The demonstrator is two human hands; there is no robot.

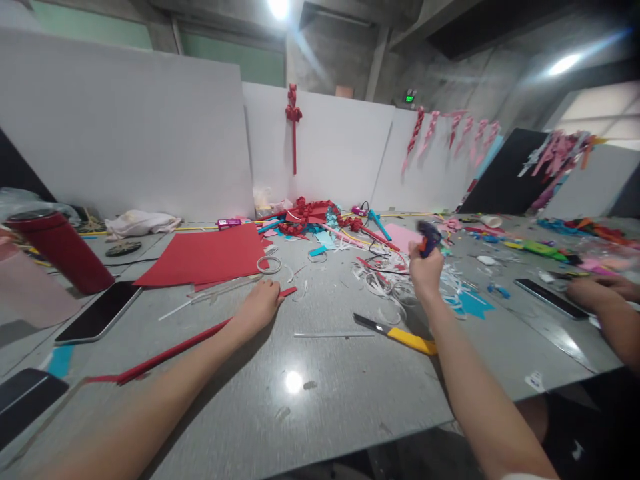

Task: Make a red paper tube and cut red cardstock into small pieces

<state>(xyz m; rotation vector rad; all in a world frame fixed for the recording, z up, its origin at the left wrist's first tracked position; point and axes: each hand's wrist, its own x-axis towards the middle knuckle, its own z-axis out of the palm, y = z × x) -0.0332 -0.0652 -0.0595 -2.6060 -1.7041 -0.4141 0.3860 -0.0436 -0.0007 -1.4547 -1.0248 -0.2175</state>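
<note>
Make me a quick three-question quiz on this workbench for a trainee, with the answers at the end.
1. Multiple choice: what is the left hand touching? a) a phone b) a red strip c) a white cloth
2. True or false: the yellow-handled knife is gripped in the right hand.
3. Fill in: the large sheet beyond the left hand is ____ in color.

Key: 1. b. 2. False; the knife lies on the table, and that hand holds a dark blue tool. 3. Red.
</note>
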